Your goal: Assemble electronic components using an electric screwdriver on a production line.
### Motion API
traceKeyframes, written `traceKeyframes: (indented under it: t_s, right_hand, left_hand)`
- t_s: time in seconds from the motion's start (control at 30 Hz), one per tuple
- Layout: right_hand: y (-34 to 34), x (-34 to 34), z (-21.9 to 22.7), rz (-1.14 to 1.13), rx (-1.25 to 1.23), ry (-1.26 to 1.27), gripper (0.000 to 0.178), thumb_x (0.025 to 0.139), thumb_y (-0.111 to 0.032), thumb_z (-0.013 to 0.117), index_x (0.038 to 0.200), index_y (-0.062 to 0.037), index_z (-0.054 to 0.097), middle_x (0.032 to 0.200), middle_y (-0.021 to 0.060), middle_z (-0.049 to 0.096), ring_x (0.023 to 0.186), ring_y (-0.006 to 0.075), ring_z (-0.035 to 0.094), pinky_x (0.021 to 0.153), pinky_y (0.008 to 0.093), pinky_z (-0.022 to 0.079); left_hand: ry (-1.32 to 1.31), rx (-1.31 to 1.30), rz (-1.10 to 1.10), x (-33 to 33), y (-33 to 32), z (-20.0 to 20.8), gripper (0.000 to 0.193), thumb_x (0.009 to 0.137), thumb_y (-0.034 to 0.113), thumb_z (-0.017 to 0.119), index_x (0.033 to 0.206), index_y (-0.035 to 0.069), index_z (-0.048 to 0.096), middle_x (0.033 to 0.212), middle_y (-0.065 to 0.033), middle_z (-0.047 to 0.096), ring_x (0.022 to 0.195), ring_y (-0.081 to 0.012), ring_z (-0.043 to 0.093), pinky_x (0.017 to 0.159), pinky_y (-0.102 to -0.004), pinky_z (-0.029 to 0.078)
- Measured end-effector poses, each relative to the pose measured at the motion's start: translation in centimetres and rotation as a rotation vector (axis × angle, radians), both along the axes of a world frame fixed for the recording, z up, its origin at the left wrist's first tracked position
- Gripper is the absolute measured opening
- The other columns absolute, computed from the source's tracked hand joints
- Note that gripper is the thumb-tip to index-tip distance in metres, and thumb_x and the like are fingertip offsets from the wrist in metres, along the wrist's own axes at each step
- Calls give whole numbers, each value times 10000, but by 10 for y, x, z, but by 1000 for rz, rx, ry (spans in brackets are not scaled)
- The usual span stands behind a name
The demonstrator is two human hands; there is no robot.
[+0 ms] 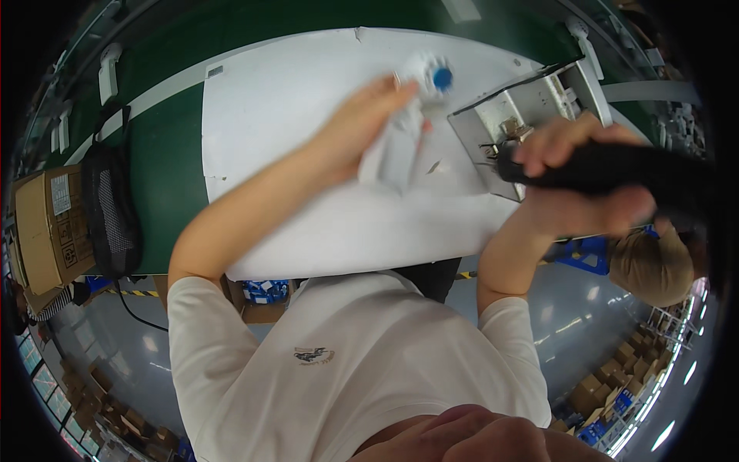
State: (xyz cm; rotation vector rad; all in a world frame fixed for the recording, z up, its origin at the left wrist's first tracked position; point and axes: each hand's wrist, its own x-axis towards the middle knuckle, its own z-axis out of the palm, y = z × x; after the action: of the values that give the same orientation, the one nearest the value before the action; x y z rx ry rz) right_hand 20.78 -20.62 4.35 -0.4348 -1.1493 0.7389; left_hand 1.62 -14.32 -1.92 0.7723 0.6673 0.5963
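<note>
Over the white work surface [285, 100], my left hand [366, 115] is closed around a white plastic part [394, 154]. This part has a long box-like body and is smeared by motion. At its far end is a white ribbed piece with a blue round centre [442, 78]; whether the two are joined I cannot tell. My right hand [566, 165] grips a thick black rod-shaped tool [608, 171] on the right side, its exact kind unclear. Behind that hand stands a grey divided tray [539, 96] holding small metal pieces, partly hidden by the hand and tool.
A small dark sliver [437, 165] lies on the white surface near the tray. At the left edge are a black mesh-sided bag [112, 200] and cardboard boxes [50, 223]. Below the table edge sits an open carton with blue packets [265, 291]. A stool-like brown seat [650, 266] is at right.
</note>
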Motion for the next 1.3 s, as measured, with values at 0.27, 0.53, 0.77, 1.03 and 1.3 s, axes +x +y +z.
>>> traceKeyframes:
  t_s: [0.27,0.53,0.77,1.03,1.3]
  right_hand:
    - [-7,-27,11,-670,-241,-391,672,886,-691,359,1058,-58,503,628,98,503,435,198,472,394,307,423]
    - [3,-1,-3,74,39,-48,632,890,-655,387,1067,-60,506,690,99,520,483,192,496,427,318,439]
    - [-7,-13,2,-196,-54,88,627,873,-651,412,1116,-82,513,731,81,520,503,178,496,443,325,444]
    - [-19,-17,-1,-73,125,111,615,884,-648,410,1170,-105,459,719,90,527,505,181,510,445,326,469]
    - [4,-27,-26,10,105,-31,599,908,-639,398,1163,-97,408,704,109,532,502,184,523,440,322,488]
  left_hand:
    - [1766,1222,348,-31,211,-7,412,878,182,549,1280,125,487,1291,-257,388,958,-433,472,849,-510,423]
    - [1662,1332,61,109,178,1,434,874,304,598,1238,77,533,1322,-211,378,1002,-421,472,878,-505,449]
    - [791,565,347,42,137,54,559,859,45,587,1343,1,310,1291,-263,382,1033,-385,554,741,-382,543]
    - [-31,-5,128,7,-15,-10,513,960,346,539,1318,62,307,1069,-139,600,841,-168,620,700,-299,546]
    - [-165,-107,17,3,-24,-21,445,997,409,439,1290,93,325,1082,-104,580,836,-151,595,743,-291,527]
